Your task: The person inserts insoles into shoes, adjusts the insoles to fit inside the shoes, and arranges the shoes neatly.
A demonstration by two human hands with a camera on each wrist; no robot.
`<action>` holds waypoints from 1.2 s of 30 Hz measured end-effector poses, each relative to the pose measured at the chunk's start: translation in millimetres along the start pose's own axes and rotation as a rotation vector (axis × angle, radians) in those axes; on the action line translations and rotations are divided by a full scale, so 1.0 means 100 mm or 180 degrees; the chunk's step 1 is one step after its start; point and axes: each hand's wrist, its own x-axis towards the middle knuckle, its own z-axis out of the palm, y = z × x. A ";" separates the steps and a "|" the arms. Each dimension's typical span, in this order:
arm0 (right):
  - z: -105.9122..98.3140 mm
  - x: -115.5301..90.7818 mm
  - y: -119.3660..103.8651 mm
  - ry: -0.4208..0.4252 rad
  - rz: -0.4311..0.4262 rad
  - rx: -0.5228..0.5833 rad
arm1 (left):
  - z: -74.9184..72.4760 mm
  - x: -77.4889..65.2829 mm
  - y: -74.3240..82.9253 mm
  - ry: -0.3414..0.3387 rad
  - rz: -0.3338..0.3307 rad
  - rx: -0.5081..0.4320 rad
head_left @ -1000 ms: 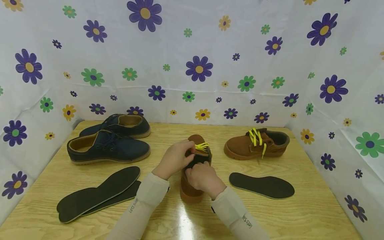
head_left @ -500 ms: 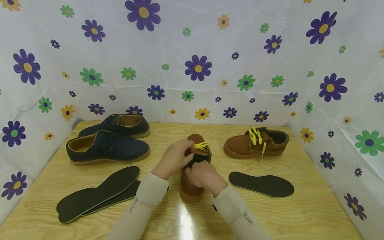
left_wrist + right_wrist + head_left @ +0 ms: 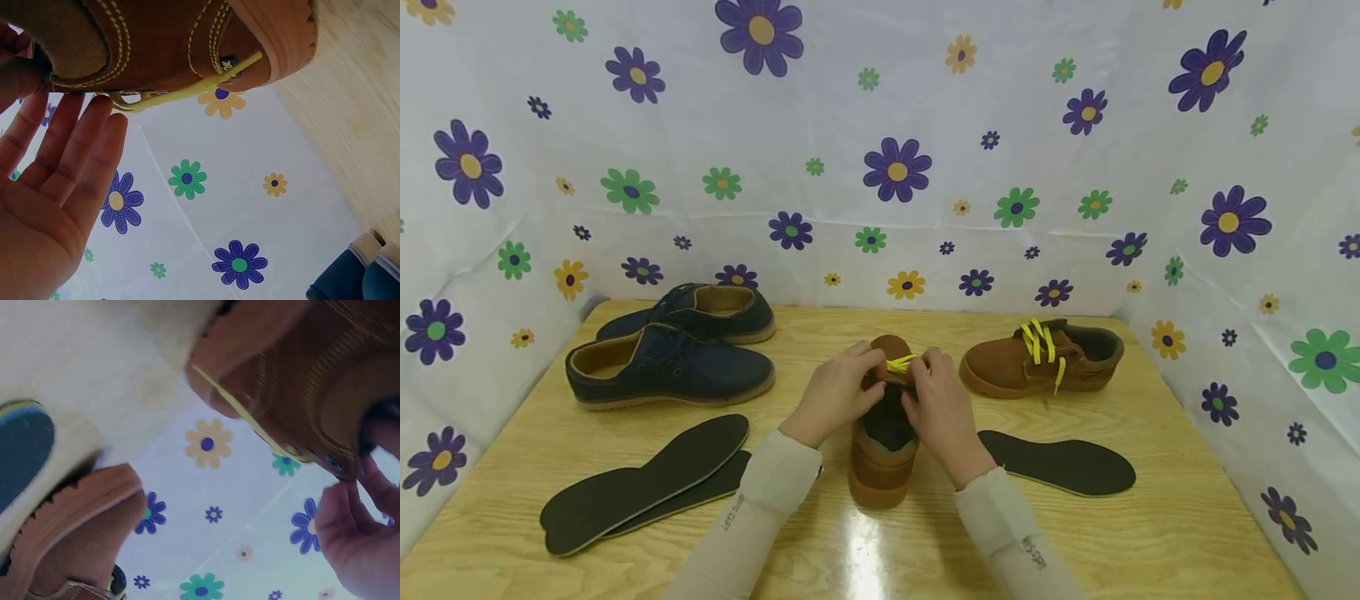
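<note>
A brown shoe (image 3: 882,479) with yellow shoelaces (image 3: 898,364) stands mid-table, toe away from me, its dark opening facing me. My left hand (image 3: 838,398) pinches the left edge of its upper beside the laces; in the left wrist view the thumb and fingers (image 3: 94,134) are at the flap by the collar. On the other side my right hand (image 3: 942,408) pinches the right edge of the upper, seen also in the right wrist view at the eyelet flap. A lace end hangs along the shoe's side (image 3: 156,47). The tongue is mostly hidden by my hands.
Another brown shoe (image 3: 1000,367) with yellow laces stands at the right, behind a dark insole (image 3: 1067,467). Two overlapping insoles (image 3: 647,483) lie at the left front. Two navy shoes (image 3: 700,367) stand at the back left. Flowered cloth (image 3: 820,108) surrounds the table.
My right hand has moved from the shoe's opening up and forward to the right edge by the laces. The opening is now in sight. My left hand has barely moved.
</note>
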 end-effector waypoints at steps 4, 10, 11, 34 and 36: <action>0.07 -0.02 0.02 0.0238 0.0005 0.0147 | 0.01 -0.01 -0.01 0.0048 0.0022 0.0032; 0.13 -0.01 0.03 0.0462 0.0019 0.0314 | 0.02 0.01 0.05 -0.0187 -0.0250 0.0057; 0.14 -0.01 0.03 0.0487 0.0005 0.0323 | 0.01 0.01 0.06 -0.0220 -0.0305 0.0057; 0.15 -0.12 0.06 0.0162 0.0414 0.0644 | 0.02 -0.02 0.07 -0.0269 -0.0613 0.0013; 0.15 -0.12 0.08 0.0135 0.0332 0.0627 | 0.01 -0.01 0.08 -0.0259 -0.0604 0.0040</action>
